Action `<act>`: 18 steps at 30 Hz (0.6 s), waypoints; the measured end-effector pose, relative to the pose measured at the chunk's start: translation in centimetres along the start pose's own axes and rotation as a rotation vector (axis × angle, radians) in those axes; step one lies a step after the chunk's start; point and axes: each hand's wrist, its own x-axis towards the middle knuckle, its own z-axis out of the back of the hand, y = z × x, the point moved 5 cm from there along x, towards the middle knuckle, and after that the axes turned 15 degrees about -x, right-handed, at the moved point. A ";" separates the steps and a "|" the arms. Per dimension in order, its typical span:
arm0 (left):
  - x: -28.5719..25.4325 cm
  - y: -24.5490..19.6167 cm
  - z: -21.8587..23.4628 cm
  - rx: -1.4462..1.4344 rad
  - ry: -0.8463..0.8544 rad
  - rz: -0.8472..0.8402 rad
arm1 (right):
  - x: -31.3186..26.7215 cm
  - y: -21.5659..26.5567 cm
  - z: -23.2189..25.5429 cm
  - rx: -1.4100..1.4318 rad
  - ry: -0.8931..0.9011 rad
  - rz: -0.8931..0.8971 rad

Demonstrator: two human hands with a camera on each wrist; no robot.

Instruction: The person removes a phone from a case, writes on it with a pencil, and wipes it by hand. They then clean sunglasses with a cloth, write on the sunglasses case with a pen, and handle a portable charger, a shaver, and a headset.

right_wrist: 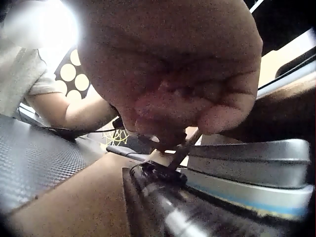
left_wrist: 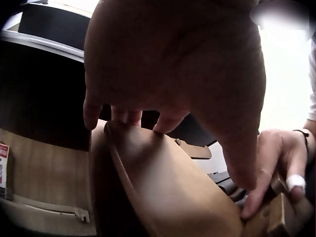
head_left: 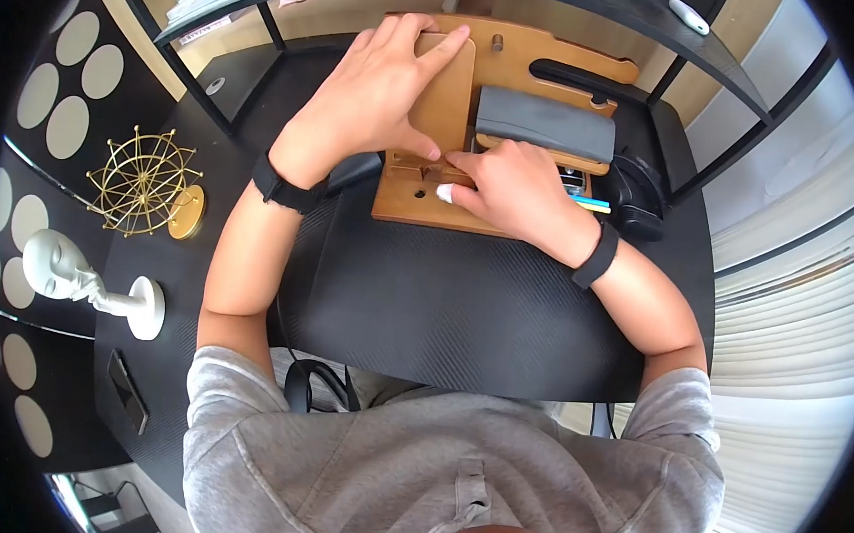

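A wooden desk stand (head_left: 388, 208) with an upright panel (head_left: 444, 96) stands on the black desk. My left hand (head_left: 382, 93) spreads over the panel, fingers at its top edge and thumb pointing down near its foot. In the left wrist view the panel (left_wrist: 168, 182) runs beneath the palm. At the panel's foot, my right hand (head_left: 521, 190) pinches a small wooden piece (left_wrist: 280, 215) between index finger and thumb. White wrapping covers that thumb's tip. The right wrist view mostly hides this pinch behind the palm.
A grey case (head_left: 548, 122) rests on the stand's right side, with black headphones (head_left: 637, 195) beside it. On the left stand a gold wheel ornament (head_left: 143, 180), a white head figurine (head_left: 146, 309) and a phone (head_left: 128, 392). A black shelf (head_left: 637, 33) spans the back.
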 end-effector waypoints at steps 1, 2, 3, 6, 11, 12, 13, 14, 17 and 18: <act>0.0 -0.2 0.1 0.035 0.000 0.008 | 0.0 0.1 0.0 0.008 -0.009 -0.008; -0.1 -0.4 0.1 0.055 -0.001 -0.001 | 0.1 0.2 0.1 0.018 -0.019 -0.015; -0.2 -0.6 0.1 0.077 -0.002 -0.012 | 0.1 0.1 0.2 0.028 -0.032 -0.023; -0.1 -0.6 0.3 0.095 0.034 -0.021 | 0.3 -0.2 0.1 0.107 -0.015 -0.046; -0.3 0.1 0.5 0.036 0.112 -0.037 | 0.2 0.2 -0.5 0.181 -0.066 0.021; -0.3 0.1 0.6 0.030 0.130 -0.028 | 0.2 0.2 -0.5 0.175 -0.072 0.023; -0.4 0.1 0.7 0.024 0.148 -0.021 | 0.2 0.3 -0.6 0.174 -0.055 0.031; -0.5 0.1 0.6 0.024 0.153 -0.017 | 0.2 0.2 -0.7 0.172 -0.038 0.037; -0.7 -0.1 0.6 0.040 0.183 0.001 | 0.2 0.2 -0.4 0.148 -0.013 0.044; -0.7 -0.3 0.7 0.054 0.203 0.017 | 0.2 0.2 -0.4 0.139 -0.006 0.045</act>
